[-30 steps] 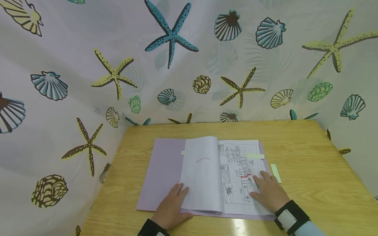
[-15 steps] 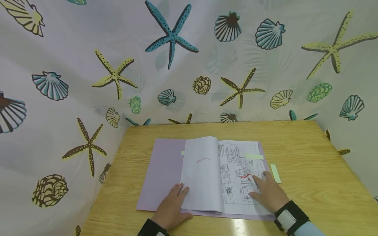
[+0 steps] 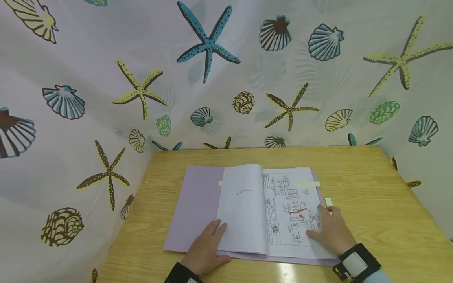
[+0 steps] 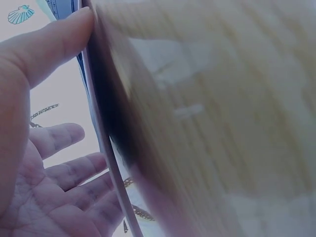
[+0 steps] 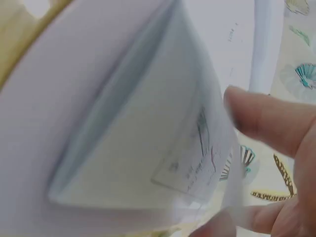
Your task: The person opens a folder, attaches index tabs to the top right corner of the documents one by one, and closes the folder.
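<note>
A purple folder (image 3: 198, 200) lies open on the wooden table, with its sheets turned over to the left. My left hand (image 3: 205, 251) rests at its lower left with fairly straight fingers, the fingertips on the turned white page (image 3: 242, 220). In the left wrist view the thumb (image 4: 54, 47) touches the folder's edge. On the right side, my right hand (image 3: 334, 232) pinches the right edge of a sheet with a technical drawing (image 3: 279, 236) and red marks. The right wrist view shows that sheet (image 5: 138, 168) bowed up from those beneath, between thumb and fingers.
A pale green sticky strip (image 3: 308, 184) sticks out past the drawing's right edge. Another strip (image 3: 328, 202) lies on the table (image 3: 382, 204), partly behind the right hand. A curtain (image 3: 226, 70) with shells and starfish surrounds the table's back and sides.
My right hand has shifted right to the sheet's edge, now covering part of the strip on the table. More of the drawing shows, and its sheet has moved slightly. The left hand stays put.
</note>
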`<state>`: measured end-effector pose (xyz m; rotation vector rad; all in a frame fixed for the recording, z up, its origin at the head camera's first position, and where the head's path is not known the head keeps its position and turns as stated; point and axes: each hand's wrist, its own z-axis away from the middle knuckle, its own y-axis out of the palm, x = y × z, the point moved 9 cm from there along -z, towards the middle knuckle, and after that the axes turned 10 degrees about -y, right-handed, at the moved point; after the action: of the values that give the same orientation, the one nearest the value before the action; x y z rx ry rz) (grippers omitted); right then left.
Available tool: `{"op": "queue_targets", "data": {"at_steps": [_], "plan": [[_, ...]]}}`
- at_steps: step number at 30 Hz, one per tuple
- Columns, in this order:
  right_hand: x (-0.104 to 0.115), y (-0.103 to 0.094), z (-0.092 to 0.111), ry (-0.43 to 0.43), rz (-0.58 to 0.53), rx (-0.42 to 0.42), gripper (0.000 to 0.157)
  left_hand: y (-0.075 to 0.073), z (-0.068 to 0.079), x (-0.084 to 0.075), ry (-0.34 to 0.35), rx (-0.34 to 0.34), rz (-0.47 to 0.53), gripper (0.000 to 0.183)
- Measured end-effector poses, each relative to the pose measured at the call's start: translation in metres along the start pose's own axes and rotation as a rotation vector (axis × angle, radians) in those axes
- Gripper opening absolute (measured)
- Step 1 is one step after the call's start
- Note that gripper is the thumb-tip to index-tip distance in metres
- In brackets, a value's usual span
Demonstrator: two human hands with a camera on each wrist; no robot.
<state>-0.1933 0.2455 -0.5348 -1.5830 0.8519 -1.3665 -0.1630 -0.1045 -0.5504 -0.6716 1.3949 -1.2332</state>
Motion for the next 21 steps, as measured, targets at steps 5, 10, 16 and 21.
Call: {"op": "queue_targets", "data": {"at_steps": [5, 10, 16, 21], "plan": [[-0.007, -0.005, 0.001, 0.028, -0.133, 0.071, 0.101, -0.002, 0.000, -0.002, 0.014, -0.013, -0.002, 0.094], [-0.006, -0.016, 0.004, 0.028, -0.325, 0.129, 0.087, -0.003, 0.002, -0.004, 0.051, -0.037, -0.011, 0.092], [0.009, -0.027, 0.008, -0.005, -0.422, 0.150, 0.074, -0.003, 0.002, -0.005, 0.076, -0.044, -0.012, 0.086], [0.022, -0.028, 0.009, -0.042, -0.508, 0.168, 0.063, -0.003, 0.002, -0.008, 0.099, -0.038, -0.002, 0.082]]}}
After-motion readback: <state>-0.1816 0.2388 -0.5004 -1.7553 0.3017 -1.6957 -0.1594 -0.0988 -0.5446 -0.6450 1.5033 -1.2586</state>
